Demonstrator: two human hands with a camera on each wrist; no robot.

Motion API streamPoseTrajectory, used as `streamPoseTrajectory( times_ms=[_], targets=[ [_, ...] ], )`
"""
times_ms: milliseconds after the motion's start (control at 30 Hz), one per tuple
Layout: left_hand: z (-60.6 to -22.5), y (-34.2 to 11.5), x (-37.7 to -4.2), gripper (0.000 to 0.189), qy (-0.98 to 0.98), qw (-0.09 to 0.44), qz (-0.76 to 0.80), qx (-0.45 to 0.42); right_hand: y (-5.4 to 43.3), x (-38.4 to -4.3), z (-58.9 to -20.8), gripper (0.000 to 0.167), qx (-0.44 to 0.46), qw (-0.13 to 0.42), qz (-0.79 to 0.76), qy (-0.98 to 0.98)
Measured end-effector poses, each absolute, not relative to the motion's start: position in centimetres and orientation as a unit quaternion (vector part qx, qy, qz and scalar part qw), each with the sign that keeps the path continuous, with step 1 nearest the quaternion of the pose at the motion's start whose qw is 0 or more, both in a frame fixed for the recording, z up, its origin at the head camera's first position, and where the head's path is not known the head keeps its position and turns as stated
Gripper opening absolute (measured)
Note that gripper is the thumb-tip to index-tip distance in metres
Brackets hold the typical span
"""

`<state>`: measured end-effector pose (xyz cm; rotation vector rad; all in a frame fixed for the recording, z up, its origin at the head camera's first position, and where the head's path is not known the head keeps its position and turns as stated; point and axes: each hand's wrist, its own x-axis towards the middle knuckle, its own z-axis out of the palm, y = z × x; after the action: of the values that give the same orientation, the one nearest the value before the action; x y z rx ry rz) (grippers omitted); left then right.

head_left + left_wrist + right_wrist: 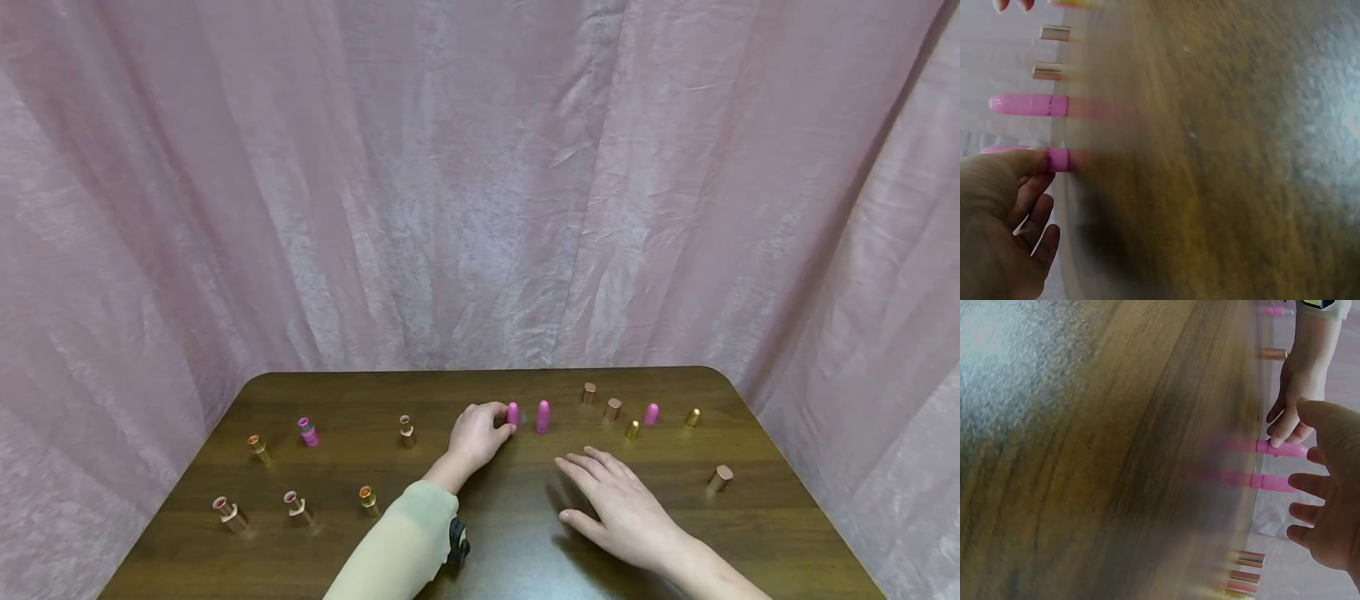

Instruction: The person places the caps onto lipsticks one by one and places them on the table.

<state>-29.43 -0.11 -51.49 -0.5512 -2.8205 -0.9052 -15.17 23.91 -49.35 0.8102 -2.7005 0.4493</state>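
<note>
My left hand [477, 435] pinches a pink lipstick [513, 413] with a rounded top between thumb and fingers. It stands upright near the table's back edge, and the left wrist view shows the thumb across its side. Just to the right, a second pink lipstick [542, 417] stands upright, touched by neither hand. Over the table's right half hovers my right hand [622, 512], fingers spread and holding nothing. In the right wrist view its fingertips overlap the pink lipsticks, but the head view shows them apart.
Uncapped lipstick tubes stand at the left, among them a pink one [308, 432], a gold one [258, 448] and a rose-gold one [229, 514]. Caps stand at the right: rose-gold [721, 478], gold [693, 417] and pink [651, 414]. Pink curtains [480, 183] hang behind the wooden table [517, 533].
</note>
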Motion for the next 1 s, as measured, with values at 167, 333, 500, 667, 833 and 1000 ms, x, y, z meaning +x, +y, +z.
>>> streamPoseTrajectory(
  times_ms=[167, 333, 500, 667, 833, 1000],
  targets=[
    [-51.9, 0.0, -29.6, 0.009, -0.933, 0.065, -0.307, -0.175, 23.8, -15.1, -49.4, 0.066, 0.278, 0.137, 0.155, -0.938],
    [-52.0, 0.0, -29.8, 0.020, -0.935, 0.055, -0.303, -0.173, 23.9, -15.0, -49.6, 0.066, 0.275, 0.133, 0.152, -0.940],
    [-51.4, -0.3, -29.7, 0.066, -0.940, 0.041, -0.286, -0.180, 24.2, -15.0, -49.7, 0.066, 0.272, 0.136, 0.155, -0.940],
    [-49.5, -0.9, -29.3, 0.087, -0.950, 0.035, -0.241, -0.197, 24.8, -15.1, -49.4, 0.066, 0.261, 0.139, 0.150, -0.943],
    [-47.2, -1.4, -28.5, 0.094, -0.955, 0.023, -0.176, -0.239, 25.6, -15.3, -48.8, 0.067, 0.250, 0.141, 0.141, -0.947],
    [-45.5, -1.9, -27.2, 0.095, -0.949, 0.040, -0.124, -0.287, 26.8, -15.5, -48.0, 0.069, 0.239, 0.144, 0.132, -0.951]
  ],
)
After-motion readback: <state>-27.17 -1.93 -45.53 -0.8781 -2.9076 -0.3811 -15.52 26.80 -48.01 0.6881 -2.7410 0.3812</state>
